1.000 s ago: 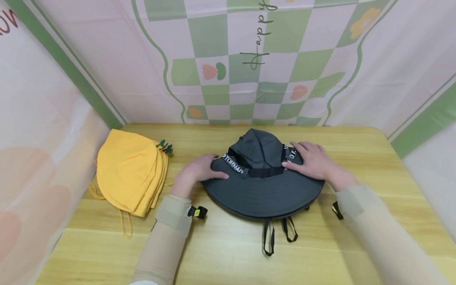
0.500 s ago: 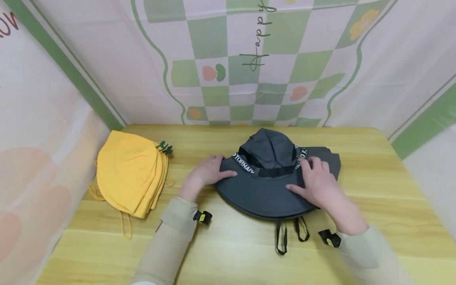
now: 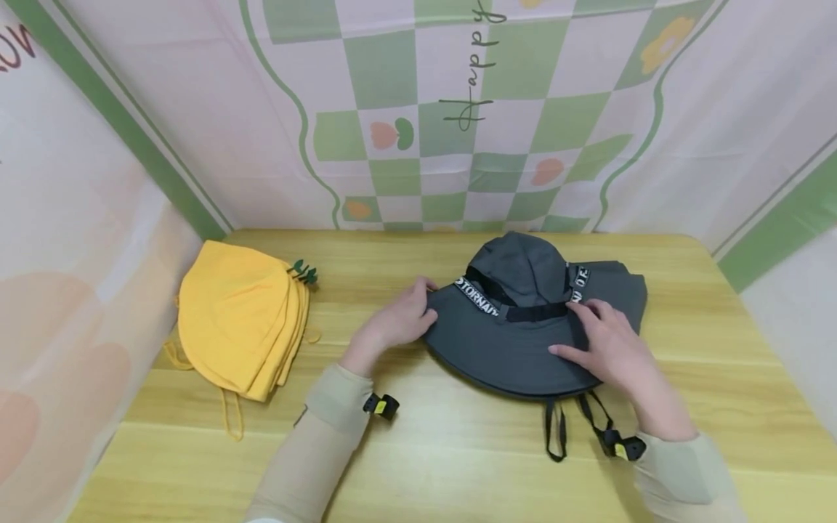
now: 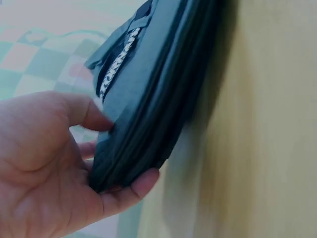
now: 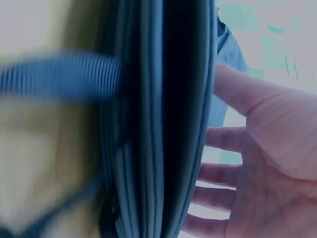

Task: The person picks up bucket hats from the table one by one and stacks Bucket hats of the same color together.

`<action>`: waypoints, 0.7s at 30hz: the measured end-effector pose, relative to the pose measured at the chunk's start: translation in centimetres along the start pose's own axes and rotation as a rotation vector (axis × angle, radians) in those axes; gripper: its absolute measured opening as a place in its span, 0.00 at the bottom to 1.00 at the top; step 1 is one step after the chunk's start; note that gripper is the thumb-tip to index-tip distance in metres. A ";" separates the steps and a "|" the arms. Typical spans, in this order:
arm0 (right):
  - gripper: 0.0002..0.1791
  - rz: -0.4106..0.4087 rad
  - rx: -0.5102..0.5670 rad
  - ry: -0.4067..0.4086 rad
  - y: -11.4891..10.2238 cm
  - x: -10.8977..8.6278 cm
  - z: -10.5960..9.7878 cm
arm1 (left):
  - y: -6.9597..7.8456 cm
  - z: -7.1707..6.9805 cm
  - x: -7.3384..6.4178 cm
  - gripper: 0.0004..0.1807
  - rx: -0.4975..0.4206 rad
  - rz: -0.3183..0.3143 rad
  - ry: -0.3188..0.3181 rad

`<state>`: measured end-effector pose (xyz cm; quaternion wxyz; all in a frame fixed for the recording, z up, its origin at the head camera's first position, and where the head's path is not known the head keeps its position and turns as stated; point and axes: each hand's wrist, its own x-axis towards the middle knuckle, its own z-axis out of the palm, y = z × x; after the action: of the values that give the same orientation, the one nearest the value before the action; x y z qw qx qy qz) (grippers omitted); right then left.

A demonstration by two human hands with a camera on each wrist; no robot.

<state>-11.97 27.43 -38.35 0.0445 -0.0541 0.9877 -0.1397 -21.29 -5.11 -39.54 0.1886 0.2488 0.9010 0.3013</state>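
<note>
A stack of dark grey wide-brimmed sun hats (image 3: 516,349) lies on the table, with lettered tape on the top one. Several brim layers show edge-on in the left wrist view. My left hand (image 3: 400,319) grips the left end of the stacked brims; its thumb lies above and a finger curls underneath (image 4: 146,181). Resting on the top brim at the right is my right hand (image 3: 611,345), fingers spread and fairly straight. In the right wrist view, its thumb and fingers are all on the upper side of the brim (image 5: 198,99). Black straps (image 3: 554,432) hang out toward the front.
Yellow hats (image 3: 232,312) lie stacked at the table's left, with green leaf trims and yellow cords. A printed cloth (image 3: 451,167) stands behind the wooden table (image 3: 458,465). Each wrist wears a black camera strap.
The grey hats have slid right across the table along with my left hand. My right hand has shifted from the brim's far right side to nearer the front. The yellow hats stay put.
</note>
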 end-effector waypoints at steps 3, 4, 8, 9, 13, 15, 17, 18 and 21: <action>0.49 0.013 0.017 -0.001 1.2 0.1 -0.2 | 0.7 0.7 0.3 0.25 -0.004 0.037 0.012; 0.50 0.017 0.024 -0.002 1.6 0.2 -0.3 | 0.9 1.0 0.4 0.25 -0.008 0.045 0.012; 0.50 0.042 0.071 0.000 3.0 0.3 -0.6 | 1.8 1.7 0.5 0.26 -0.019 0.061 -0.013; 0.50 0.049 0.086 0.000 3.4 0.3 -0.7 | 2.0 1.9 0.5 0.26 -0.020 0.063 -0.026; 0.46 0.068 0.109 0.014 5.1 0.0 -0.9 | 2.9 2.9 0.6 0.27 -0.018 0.081 -0.074; 0.45 0.081 0.096 0.025 5.8 -0.3 -1.0 | 3.4 3.4 0.9 0.27 -0.003 0.097 -0.085; 0.43 0.098 0.071 0.042 6.4 -0.6 -1.0 | 3.9 3.9 1.1 0.26 0.015 0.111 -0.086; 0.42 0.109 0.060 0.046 6.6 -0.7 -1.1 | 4.2 4.1 1.2 0.26 0.020 0.113 -0.089; 0.38 0.143 0.022 0.055 7.1 -0.9 -1.2 | 5.1 4.7 1.7 0.26 0.049 0.123 -0.089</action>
<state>-11.87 34.61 -39.15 0.0277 0.0210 0.9883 -0.1483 -18.60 1.50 -40.15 0.2034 0.3212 0.8819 0.2788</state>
